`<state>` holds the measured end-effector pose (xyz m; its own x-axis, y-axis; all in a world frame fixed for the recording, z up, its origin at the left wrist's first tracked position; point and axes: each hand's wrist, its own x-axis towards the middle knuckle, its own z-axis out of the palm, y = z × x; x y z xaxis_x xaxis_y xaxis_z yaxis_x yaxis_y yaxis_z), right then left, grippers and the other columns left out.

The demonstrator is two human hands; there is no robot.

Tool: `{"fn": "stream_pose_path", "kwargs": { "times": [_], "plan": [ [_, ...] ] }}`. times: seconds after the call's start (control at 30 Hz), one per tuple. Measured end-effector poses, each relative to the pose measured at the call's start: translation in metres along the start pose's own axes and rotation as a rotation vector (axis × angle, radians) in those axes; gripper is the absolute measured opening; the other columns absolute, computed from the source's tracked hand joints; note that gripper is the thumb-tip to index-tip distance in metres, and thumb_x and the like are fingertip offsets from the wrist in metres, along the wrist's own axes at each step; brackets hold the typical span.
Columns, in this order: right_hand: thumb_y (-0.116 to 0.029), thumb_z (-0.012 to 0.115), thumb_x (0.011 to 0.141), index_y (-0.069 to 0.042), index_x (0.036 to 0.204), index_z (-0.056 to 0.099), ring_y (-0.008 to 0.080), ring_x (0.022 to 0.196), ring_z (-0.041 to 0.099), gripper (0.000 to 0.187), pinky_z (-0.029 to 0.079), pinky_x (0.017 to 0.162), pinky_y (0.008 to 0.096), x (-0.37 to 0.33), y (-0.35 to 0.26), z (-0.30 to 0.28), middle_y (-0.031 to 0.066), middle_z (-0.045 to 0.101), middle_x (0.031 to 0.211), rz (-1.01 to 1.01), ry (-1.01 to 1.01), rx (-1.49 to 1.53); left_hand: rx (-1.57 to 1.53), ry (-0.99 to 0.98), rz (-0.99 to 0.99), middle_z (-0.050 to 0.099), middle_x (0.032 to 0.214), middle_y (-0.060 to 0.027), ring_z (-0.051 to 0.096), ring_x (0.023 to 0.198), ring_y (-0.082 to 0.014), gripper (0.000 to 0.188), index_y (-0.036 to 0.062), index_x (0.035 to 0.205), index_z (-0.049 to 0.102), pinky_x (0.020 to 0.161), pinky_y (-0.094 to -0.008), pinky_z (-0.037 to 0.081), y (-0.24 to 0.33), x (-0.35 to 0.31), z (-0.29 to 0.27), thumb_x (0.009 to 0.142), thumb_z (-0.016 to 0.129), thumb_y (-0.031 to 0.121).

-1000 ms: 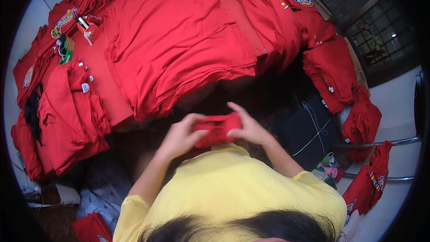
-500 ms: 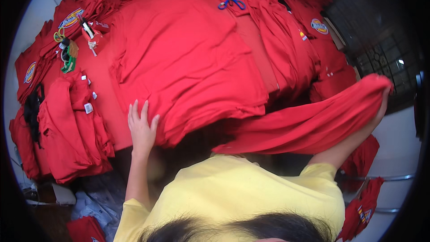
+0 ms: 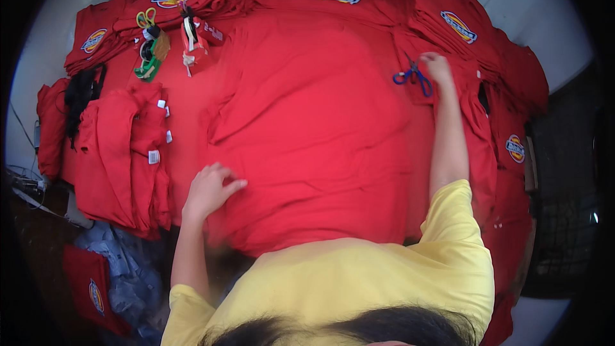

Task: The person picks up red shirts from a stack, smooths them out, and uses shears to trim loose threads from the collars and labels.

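Observation:
A stack of flat-laid red shirts lies in the middle of the table in front of me. My left hand is at the stack's near left corner, thumb apart from the lightly bent fingers, holding nothing that shows. Stretched forward along the right side, my right hand has its fingers curled together beside a pair of blue-handled scissors. What those fingers grip, if anything, is hard to see against the red cloth. The scissors lie on red fabric just left of that hand.
Folded red garments with white tags are piled at the left, near a black cloth. Beyond them stand a green tape dispenser and yellow-handled scissors. More red shirts with logo patches line the far and right edges. Plastic bags lie lower left.
My right hand has swung from the near right to the far right; the red garment it held out is no longer stretched in the air. My left hand has bent its fingers. The view has turned.

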<state>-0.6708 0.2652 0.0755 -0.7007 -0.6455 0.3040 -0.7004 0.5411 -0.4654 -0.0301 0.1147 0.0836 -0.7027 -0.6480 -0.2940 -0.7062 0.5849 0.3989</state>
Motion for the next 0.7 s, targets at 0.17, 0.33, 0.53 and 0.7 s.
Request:
{"fn": "stream_pose_path", "kwargs": {
  "times": [0.17, 0.33, 0.53, 0.7],
  "plan": [
    [-0.014, 0.047, 0.084, -0.013, 0.102, 0.068, 0.0318, 0.102, 0.06, 0.028, 0.046, 0.09, 0.039, 0.055, -0.115, 0.147, 0.014, 0.064, 0.106, -0.022, -0.103, 0.036, -0.091, 0.497, 0.209, 0.058, 0.102, -0.018, 0.054, 0.099, -0.0351, 0.026, -0.0002, 0.103, 0.062, 0.087, -0.0424, 0.044, -0.005, 0.133, -0.009, 0.084, 0.06, 0.017],
    [-0.012, 0.055, 0.084, -0.002, 0.111, 0.062, 0.0264, 0.101, 0.06, 0.03, 0.046, 0.088, 0.034, 0.111, -0.119, 0.224, 0.0148, 0.063, 0.111, 0.082, -0.087, 0.383, -0.194, 0.787, 0.235, 0.057, 0.108, -0.0221, 0.054, 0.101, -0.0374, 0.029, -0.0021, 0.113, 0.057, 0.087, -0.0429, 0.045, 0.022, 0.323, -0.034, 0.085, 0.05, 0.004],
    [-0.003, 0.067, 0.078, 0.0, 0.106, 0.056, 0.0148, 0.084, 0.058, 0.03, 0.047, 0.079, 0.0261, 0.146, -0.126, 0.183, 0.0061, 0.062, 0.093, 0.234, -0.04, 0.741, -0.219, 0.795, 0.01, 0.056, 0.114, -0.0178, 0.055, 0.105, -0.0337, 0.04, 0.0051, 0.114, 0.059, 0.089, -0.0411, 0.045, 0.034, 0.453, -0.031, 0.083, 0.063, 0.031],
    [-0.005, 0.071, 0.075, -0.002, 0.109, 0.048, 0.0121, 0.087, 0.053, 0.041, 0.043, 0.078, 0.0241, 0.14, -0.134, 0.156, 0.0031, 0.052, 0.097, 0.129, -0.214, 1.077, -0.798, 0.756, 0.137, 0.055, 0.077, 0.0012, 0.049, 0.058, -0.0067, 0.025, 0.0065, 0.091, 0.065, 0.052, -0.0218, 0.042, -0.012, 0.471, -0.065, 0.081, 0.07, 0.029]
  ]
}}
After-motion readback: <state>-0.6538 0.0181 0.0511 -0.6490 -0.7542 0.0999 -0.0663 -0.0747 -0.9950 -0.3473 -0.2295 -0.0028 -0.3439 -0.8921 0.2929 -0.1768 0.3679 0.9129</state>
